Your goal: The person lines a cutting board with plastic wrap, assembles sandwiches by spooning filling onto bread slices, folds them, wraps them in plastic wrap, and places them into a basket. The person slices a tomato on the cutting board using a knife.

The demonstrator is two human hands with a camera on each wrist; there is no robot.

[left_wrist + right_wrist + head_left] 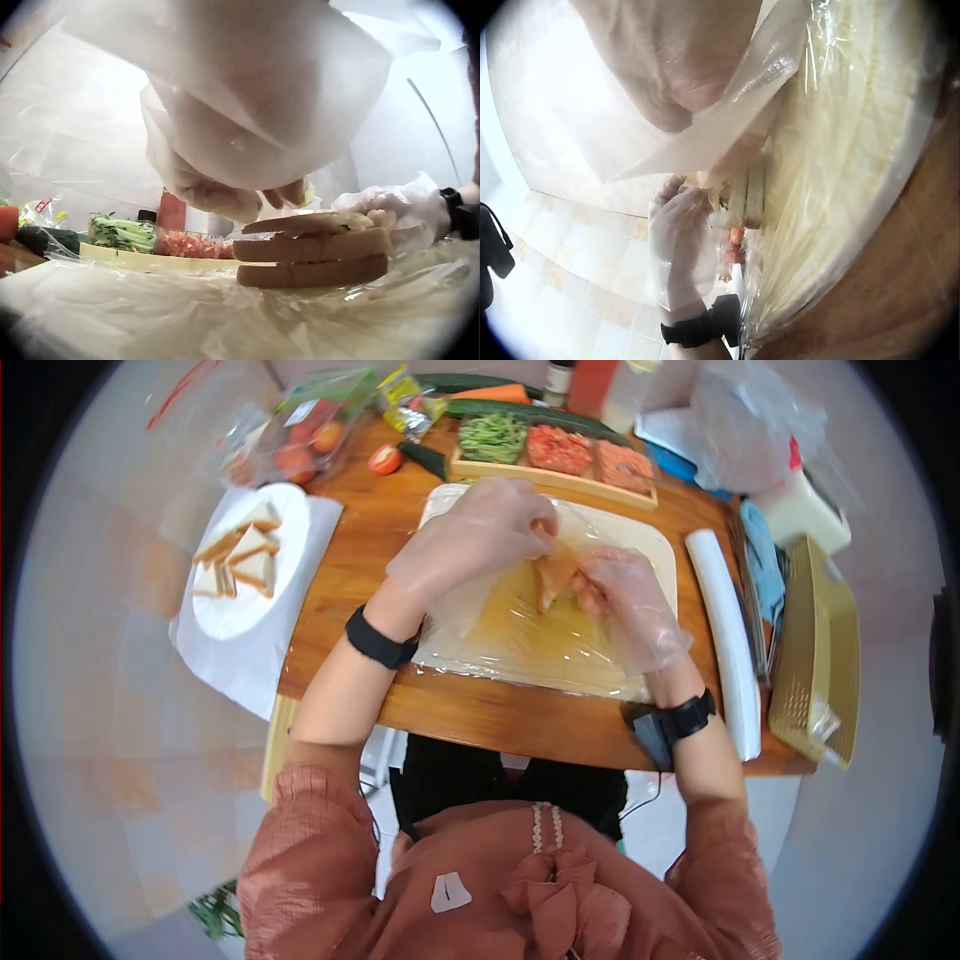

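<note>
A triangular sandwich (553, 582) rests on the film-covered white tray (650, 540). In the left wrist view its stacked bread layers (311, 251) show pale filling near the top. My gloved left hand (480, 535) (255, 127) is over the sandwich with its fingers bent down; whether the fingertips pinch anything is hidden. The gloved right hand (630, 600) (397, 206) holds the sandwich's right side with bent fingers. From the right wrist, cut bread edges (746, 199) show beside the right hand (705, 90), with the left hand (682, 240) beyond.
Behind the tray stands a wooden box (555, 477) of chopped vegetables. At left, a white plate (215, 618) carries several sandwich pieces. A white roll (725, 645) and a yellow basket (815, 660) lie at right. Tomatoes (385, 459) and cucumbers (540, 412) are at the back.
</note>
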